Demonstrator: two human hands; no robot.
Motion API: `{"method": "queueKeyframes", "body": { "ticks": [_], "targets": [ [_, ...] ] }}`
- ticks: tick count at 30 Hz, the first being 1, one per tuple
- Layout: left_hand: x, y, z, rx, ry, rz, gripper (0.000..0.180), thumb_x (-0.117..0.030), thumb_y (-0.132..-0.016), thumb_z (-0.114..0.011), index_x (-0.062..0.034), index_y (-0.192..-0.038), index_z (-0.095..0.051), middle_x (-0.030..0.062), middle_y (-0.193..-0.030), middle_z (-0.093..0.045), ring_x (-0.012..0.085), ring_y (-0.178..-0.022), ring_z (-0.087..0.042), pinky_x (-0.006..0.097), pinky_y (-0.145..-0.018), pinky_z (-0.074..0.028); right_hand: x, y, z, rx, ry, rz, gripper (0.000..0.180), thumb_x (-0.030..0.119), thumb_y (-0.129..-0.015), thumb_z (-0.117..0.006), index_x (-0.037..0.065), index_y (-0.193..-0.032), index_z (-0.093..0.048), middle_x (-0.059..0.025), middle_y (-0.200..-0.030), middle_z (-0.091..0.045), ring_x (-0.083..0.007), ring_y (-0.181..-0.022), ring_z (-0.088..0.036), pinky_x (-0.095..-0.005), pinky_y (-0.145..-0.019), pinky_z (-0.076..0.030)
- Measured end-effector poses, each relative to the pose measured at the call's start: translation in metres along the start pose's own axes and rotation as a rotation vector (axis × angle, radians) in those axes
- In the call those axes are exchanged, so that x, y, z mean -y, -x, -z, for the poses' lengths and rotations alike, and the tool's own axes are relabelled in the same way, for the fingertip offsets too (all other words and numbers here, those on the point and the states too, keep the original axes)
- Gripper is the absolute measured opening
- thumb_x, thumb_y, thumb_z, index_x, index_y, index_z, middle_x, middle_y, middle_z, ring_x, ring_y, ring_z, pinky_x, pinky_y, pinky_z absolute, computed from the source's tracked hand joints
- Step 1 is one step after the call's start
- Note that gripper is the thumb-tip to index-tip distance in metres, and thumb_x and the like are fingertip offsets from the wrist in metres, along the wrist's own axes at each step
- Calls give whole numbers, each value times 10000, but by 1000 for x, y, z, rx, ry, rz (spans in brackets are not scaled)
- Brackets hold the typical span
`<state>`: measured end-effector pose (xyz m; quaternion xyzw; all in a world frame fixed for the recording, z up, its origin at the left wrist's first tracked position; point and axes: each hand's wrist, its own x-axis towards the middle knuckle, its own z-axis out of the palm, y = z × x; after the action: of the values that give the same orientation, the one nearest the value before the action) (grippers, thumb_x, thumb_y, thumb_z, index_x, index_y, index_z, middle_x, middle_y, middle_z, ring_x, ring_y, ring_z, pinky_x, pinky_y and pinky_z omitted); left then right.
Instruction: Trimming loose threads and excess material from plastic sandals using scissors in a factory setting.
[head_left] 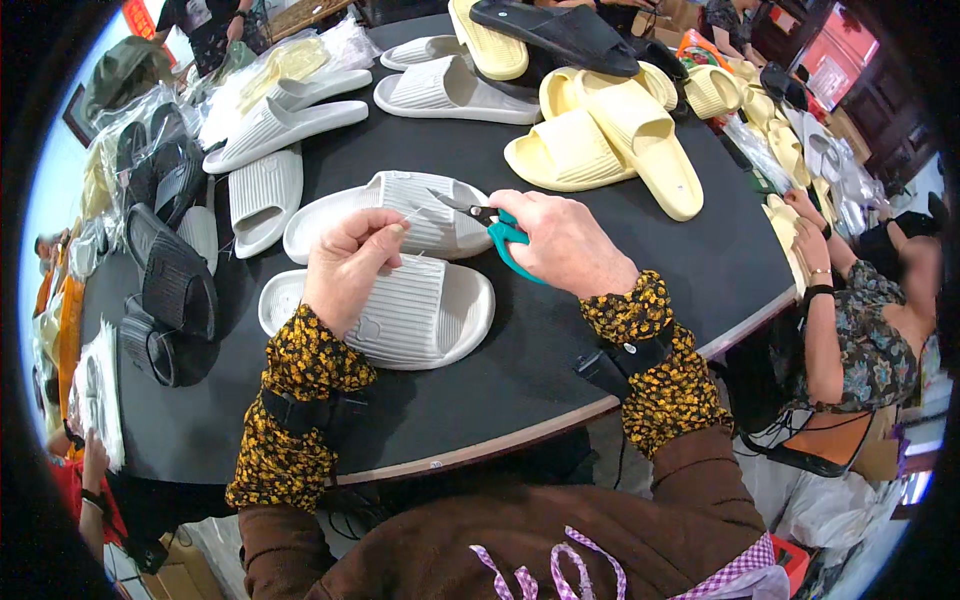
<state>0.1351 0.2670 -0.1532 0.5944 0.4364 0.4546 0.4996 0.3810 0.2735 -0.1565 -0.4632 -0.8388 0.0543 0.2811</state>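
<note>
A white ribbed slipper (415,310) lay near the front edge of the dark round table (520,380), a second white slipper (400,205) just behind it. The left hand (345,265) rested on the near slipper, fingertips pinched on a thin thread. The right hand (565,240) gripped teal-handled snips (495,228), blades by the thread. Pale yellow slippers (610,140) lay farther back.

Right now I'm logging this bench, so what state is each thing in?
Left hand: pinching a thin thread taut over the near white slipper.
Right hand: holding teal snips, blades open at the thread.
Far white slipper: lying flat, untouched.
Yellow slippers: piled loosely.
Black slippers: stacked.
</note>
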Motion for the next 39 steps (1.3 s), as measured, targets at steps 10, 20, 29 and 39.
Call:
{"method": "queueKeyframes", "body": {
  "ticks": [10, 20, 29, 39],
  "targets": [
    [2, 6, 2, -166, 16, -193, 144, -118, -917, -560, -38, -1013, -630, 6, -765, -635, 46, -708, -558, 183, -630, -397, -10, -2, 0, -43, -66, -90, 287, 97, -774, -578, 43, -1051, -521, -233, -877, -615, -396, -842, -607, -461, -737, -487],
    [-5, 11, 1, -199, -12, -348, 141, -72, -911, -548, 1, -1019, -602, 45, -741, -607, 96, -706, -557, 224, -673, -425, -11, -2, -4, -35, -52, -98, 374, 27, -746, -596, 49, -1110, -510, -165, -997, -598, -269, -826, -645, -374, -750, -506],
    [-34, 54, -37, 170, -92, -301, 101, -22, -871, -575, -11, -963, -614, 69, -778, -640, 133, -727, -608, 270, -691, -494, -17, 0, -10, -22, -27, -124, 357, 56, -754, -594, 39, -1100, -510, -172, -987, -588, -282, -820, -627, -375, -761, -497],
    [-52, 81, -51, 519, -455, -579, 222, 34, -692, -661, -42, -899, -638, 74, -704, -604, 260, -652, -589, 350, -593, -461, -15, 0, -4, -79, -101, -89, 333, 79, -764, -604, 35, -1085, -527, -180, -915, -605, -302, -803, -625, -391, -729, -496]
  ]
}}
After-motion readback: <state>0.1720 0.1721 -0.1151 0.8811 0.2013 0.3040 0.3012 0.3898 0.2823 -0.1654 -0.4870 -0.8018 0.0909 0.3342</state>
